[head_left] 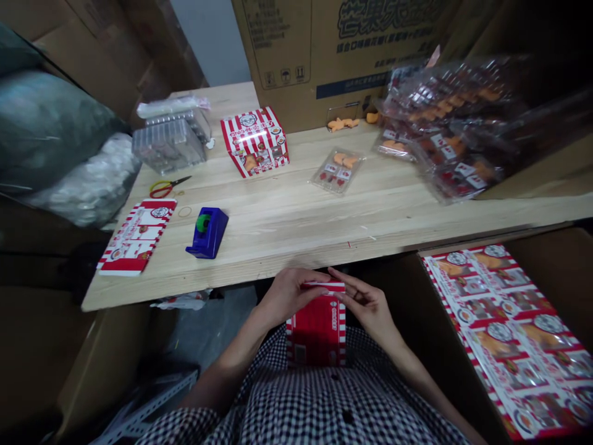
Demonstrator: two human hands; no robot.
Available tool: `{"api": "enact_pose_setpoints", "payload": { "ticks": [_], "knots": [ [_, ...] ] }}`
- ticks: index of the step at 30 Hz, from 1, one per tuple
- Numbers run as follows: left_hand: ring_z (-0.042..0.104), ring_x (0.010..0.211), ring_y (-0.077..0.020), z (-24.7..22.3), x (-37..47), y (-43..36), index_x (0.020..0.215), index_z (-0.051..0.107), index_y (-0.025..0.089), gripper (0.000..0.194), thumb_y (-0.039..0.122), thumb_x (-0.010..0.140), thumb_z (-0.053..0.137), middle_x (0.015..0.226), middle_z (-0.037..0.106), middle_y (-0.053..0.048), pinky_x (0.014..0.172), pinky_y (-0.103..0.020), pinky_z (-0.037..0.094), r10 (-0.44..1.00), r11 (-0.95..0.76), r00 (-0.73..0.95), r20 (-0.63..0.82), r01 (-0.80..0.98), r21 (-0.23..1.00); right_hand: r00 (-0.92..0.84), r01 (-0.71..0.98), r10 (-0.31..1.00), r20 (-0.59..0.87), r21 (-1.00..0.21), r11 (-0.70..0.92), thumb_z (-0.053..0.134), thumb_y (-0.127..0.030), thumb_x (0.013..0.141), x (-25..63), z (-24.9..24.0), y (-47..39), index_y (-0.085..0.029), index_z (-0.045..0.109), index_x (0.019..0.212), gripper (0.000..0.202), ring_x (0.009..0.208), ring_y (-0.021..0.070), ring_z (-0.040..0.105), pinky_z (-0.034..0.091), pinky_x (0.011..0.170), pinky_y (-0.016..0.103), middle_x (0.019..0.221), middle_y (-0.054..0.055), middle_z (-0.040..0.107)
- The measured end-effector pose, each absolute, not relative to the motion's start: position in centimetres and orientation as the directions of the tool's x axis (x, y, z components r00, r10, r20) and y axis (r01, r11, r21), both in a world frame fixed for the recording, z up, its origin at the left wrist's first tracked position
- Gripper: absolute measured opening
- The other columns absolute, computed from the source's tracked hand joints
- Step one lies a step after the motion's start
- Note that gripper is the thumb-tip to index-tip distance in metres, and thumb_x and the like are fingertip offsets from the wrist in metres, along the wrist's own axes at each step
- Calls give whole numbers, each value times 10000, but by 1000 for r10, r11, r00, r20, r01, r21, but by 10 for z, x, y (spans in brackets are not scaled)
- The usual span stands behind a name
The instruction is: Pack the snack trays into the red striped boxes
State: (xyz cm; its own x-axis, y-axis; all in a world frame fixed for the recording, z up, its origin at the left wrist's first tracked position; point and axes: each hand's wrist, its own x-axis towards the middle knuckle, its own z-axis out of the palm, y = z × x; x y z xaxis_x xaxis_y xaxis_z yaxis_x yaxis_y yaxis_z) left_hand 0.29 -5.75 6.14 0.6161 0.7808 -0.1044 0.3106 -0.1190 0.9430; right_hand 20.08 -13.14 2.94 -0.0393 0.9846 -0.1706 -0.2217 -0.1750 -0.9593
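Note:
A red box with striped red and white edges (315, 334) is held upright near my lap, just below the table's front edge. The fingers of my left hand (290, 295) pinch its upper edge from the left. On the right side, my right hand (368, 304) grips the same edge between thumb and fingers. The narrow striped top of the box shows between both hands. Part of that top is covered by my fingers.
On the wooden table (278, 216) are a blue tape dispenser (208, 233), scissors (167, 186), flat printed cards (138, 238), a striped box (254, 142), clear cases (169, 145) and a clear pack (338, 170). Bagged packs (449, 136) lie right. A carton (514, 346) holds finished-looking boxes.

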Motion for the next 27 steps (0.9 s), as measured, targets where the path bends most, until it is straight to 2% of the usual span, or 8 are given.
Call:
{"api": "enact_pose_setpoints", "payload": {
  "ticks": [3, 10, 16, 20, 23, 25, 27],
  "knots": [
    [704, 863, -204, 62, 5, -59, 1047, 776, 277, 232, 351, 919, 598, 966, 781, -28, 773, -324, 541, 772, -158, 630, -83, 317, 935, -24, -198, 987, -162, -967, -163, 758, -360, 842, 201, 32, -130, -310, 757, 1110, 272, 1260, 267, 613, 446, 1128, 472, 1305, 33, 684],
    [666, 718, -162, 64, 4, -55, 974, 786, 266, 213, 356, 910, 603, 819, 763, -16, 680, -281, 503, 764, -260, 644, -42, 366, 894, -56, -236, 978, -202, -949, -210, 794, -386, 802, 204, 36, -126, -283, 774, 1057, 276, 1181, 275, 667, 504, 1065, 475, 1258, 58, 711],
    [699, 799, -174, 58, 7, -51, 980, 781, 272, 187, 325, 921, 612, 909, 780, -31, 724, -291, 515, 753, -268, 656, -50, 376, 887, -53, -187, 982, -179, -965, -186, 761, -415, 829, 204, 31, -125, -279, 788, 1007, 226, 1224, 272, 639, 477, 1088, 476, 1253, 57, 714],
    [710, 995, -189, 58, -1, -53, 1136, 740, 298, 243, 341, 938, 607, 1124, 763, -31, 886, -332, 536, 709, -194, 703, -55, 270, 943, -43, -168, 980, -194, -966, -199, 784, -433, 801, 211, 32, -126, -265, 790, 964, 234, 1182, 284, 663, 503, 1055, 481, 1224, 72, 729],
    [680, 1107, -215, 57, -17, -55, 1199, 713, 274, 324, 353, 885, 689, 1203, 734, -57, 995, -390, 512, 805, -134, 591, -55, 272, 953, -22, -147, 983, -183, -972, -184, 768, -401, 826, 217, 36, -126, -260, 778, 939, 181, 1126, 267, 688, 530, 1016, 447, 1181, 74, 746],
    [687, 1092, -221, 56, -28, -57, 1151, 737, 252, 295, 342, 872, 707, 1170, 745, -71, 993, -400, 519, 854, -102, 518, -58, 275, 956, -36, -114, 986, -162, -980, -165, 752, -370, 848, 218, 41, -122, -272, 765, 950, 142, 1086, 247, 699, 542, 990, 418, 1140, 61, 755],
    [705, 1049, -216, 55, -34, -59, 1096, 761, 242, 240, 325, 878, 701, 1126, 759, -75, 962, -387, 538, 862, -74, 504, -60, 241, 968, -132, -37, 981, -144, -988, -150, 742, -354, 861, 216, 45, -115, -295, 752, 1046, 195, 1104, 242, 684, 527, 1008, 417, 1165, 49, 742]
  ]
}}
